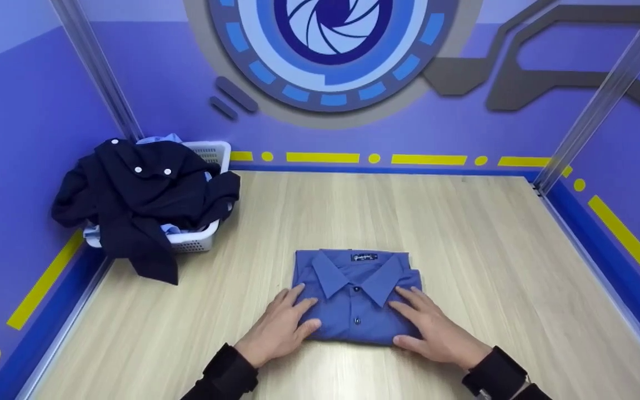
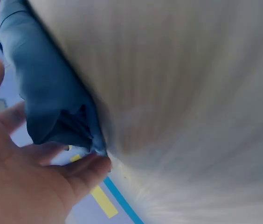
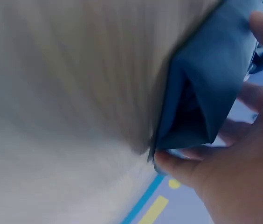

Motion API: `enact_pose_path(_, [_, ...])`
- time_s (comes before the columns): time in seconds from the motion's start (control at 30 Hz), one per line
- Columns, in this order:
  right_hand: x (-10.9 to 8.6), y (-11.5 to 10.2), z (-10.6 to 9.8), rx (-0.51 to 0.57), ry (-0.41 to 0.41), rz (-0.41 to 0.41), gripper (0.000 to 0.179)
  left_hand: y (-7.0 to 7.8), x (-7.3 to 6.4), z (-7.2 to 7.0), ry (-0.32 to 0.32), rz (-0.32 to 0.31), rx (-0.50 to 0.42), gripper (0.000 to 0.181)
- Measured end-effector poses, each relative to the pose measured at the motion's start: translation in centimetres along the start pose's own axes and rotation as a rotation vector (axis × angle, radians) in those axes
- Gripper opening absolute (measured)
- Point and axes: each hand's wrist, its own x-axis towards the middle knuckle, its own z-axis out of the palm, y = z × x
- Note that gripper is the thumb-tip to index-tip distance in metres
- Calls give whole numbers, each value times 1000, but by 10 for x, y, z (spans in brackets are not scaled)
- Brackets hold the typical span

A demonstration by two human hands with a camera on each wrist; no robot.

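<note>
A blue collared shirt (image 1: 335, 316), folded into a neat rectangle, lies on the table with its collar toward the back wall. Two dark buttons show on its front, and a black label sits inside the neck. My left hand (image 1: 280, 328) rests on the shirt's left side with spread fingers. On the opposite side, my right hand (image 1: 436, 329) touches the shirt with its fingers spread too. Both wrist views show the folded layers of the shirt (image 2: 47, 79) from the side, with the left hand (image 2: 33, 182) and right hand (image 3: 243, 158) against its edges.
At the back left stands a white perforated basket (image 1: 193, 240) heaped with clothes. A dark garment (image 1: 153, 194) with white buttons hangs over its rim onto the wooden table (image 1: 464, 239). Purple panels (image 1: 148, 72) enclose the table at the back and sides.
</note>
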Motion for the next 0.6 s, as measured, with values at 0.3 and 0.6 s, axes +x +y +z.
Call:
enact_pose_path(0.3, [3,-2,6,-149,43,-82,66,-12,0,-10,-45,-13,62,74])
enact_pose_path(0.6, [4,-4,10,-185,34,-111,58,-6,-5,-2,-98,-29,107,73])
